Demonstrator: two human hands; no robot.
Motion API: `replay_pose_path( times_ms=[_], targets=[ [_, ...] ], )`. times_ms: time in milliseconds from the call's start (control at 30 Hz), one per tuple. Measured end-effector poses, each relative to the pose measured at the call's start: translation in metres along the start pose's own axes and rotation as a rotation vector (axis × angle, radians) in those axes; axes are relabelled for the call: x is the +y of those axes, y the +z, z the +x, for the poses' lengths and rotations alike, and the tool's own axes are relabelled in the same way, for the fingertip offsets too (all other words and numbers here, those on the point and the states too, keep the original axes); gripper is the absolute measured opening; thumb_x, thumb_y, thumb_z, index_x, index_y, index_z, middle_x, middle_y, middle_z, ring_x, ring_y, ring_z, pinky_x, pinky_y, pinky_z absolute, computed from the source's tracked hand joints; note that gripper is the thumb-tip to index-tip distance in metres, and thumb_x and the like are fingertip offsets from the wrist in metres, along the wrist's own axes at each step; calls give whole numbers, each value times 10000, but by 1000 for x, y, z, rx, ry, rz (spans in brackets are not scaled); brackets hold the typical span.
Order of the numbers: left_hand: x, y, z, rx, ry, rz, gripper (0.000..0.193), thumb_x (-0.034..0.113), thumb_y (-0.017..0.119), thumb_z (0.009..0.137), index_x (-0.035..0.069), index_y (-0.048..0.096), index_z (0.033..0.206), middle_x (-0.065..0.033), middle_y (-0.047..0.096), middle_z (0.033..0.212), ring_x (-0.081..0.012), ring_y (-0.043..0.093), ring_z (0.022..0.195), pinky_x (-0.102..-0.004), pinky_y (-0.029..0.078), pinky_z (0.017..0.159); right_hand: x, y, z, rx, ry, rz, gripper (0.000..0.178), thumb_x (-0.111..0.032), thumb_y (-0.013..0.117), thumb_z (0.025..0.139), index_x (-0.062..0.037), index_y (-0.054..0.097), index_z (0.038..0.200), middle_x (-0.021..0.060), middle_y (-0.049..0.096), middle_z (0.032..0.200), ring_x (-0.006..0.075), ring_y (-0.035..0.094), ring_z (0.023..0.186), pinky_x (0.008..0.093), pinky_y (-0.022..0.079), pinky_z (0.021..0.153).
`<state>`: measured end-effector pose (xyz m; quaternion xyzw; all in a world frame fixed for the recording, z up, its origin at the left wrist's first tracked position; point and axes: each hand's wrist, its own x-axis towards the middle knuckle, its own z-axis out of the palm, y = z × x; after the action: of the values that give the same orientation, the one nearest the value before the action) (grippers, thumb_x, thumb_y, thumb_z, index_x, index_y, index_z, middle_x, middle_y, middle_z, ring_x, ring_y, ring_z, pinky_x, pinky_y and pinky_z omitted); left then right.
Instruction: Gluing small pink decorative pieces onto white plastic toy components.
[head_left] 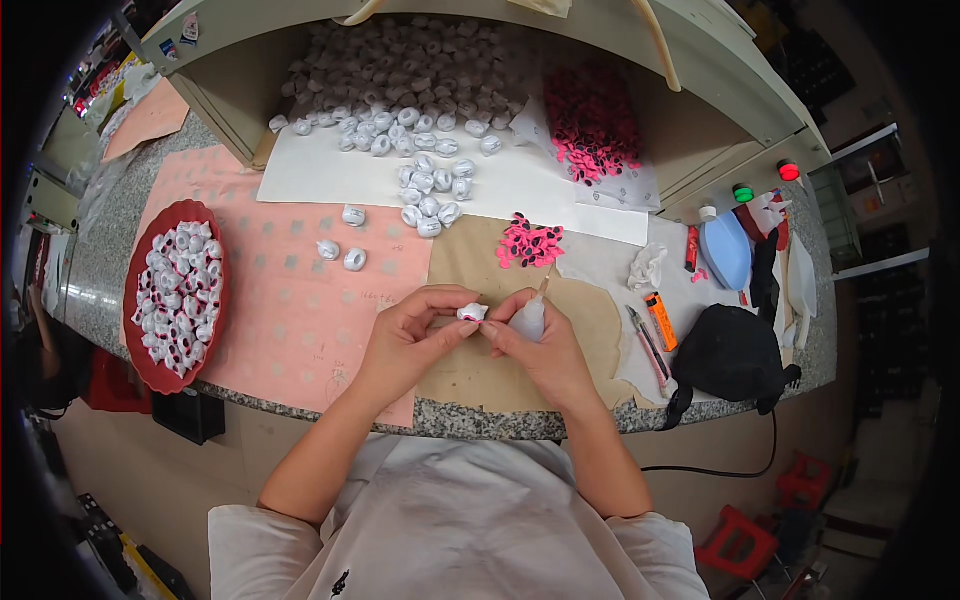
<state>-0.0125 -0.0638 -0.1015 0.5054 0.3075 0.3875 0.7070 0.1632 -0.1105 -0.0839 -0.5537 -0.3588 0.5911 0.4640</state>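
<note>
Between thumb and fingers, my left hand (415,328) pinches a small white rounded piece (471,312) with pink along its lower edge. My right hand (548,352) has a small white squeeze bottle (528,321) tucked in it, its thin nozzle pointing up and away from me. The right thumb and fingertips meet at the right end of the white piece; what they pinch there is too small to make out. A pile of pink-and-black flat pieces (530,243) lies just beyond the hands. Three loose white pieces (354,259) lie to the left.
On the left stands a scalloped red tray (168,379) full of white pieces with pink. White pieces heap (400,80) under the shelf, beside more pink pieces (595,130). At right lie an orange tool (661,321), pens (650,345), a black fabric item (728,350) and a blue dish (725,250).
</note>
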Motion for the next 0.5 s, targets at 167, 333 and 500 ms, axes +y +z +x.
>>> replay_pose_path(
  times_ms=[167, 333, 500],
  targets=[
    [-3, 1, 5, -39, -64, -150, 229, -9, 620, 847, -7, 591, 1074, -76, 589, 1113, -133, 574, 1024, -266, 480, 881, 2, 0, 1, -11, -168, 45, 208, -65, 677, 825, -24, 568, 997, 28, 582, 916, 78, 553, 771, 227, 475, 666],
    [-5, 3, 12, -65, -129, -142, 224, 14, 627, 850, 5, 595, 1072, -63, 619, 1051, -132, 577, 1012, -261, 474, 883, 12, -13, 7, -49, -310, -140, 251, -43, 688, 809, -25, 581, 1036, 22, 594, 972, 75, 557, 829, 223, 464, 693],
    [-6, 8, 15, -82, -119, -140, 212, 23, 627, 853, 2, 593, 1061, -60, 614, 1048, -129, 578, 987, -264, 467, 884, 11, -19, 6, -84, -201, 4, 227, -8, 692, 784, -29, 596, 989, 15, 601, 974, 79, 557, 862, 238, 452, 732]
  ],
)
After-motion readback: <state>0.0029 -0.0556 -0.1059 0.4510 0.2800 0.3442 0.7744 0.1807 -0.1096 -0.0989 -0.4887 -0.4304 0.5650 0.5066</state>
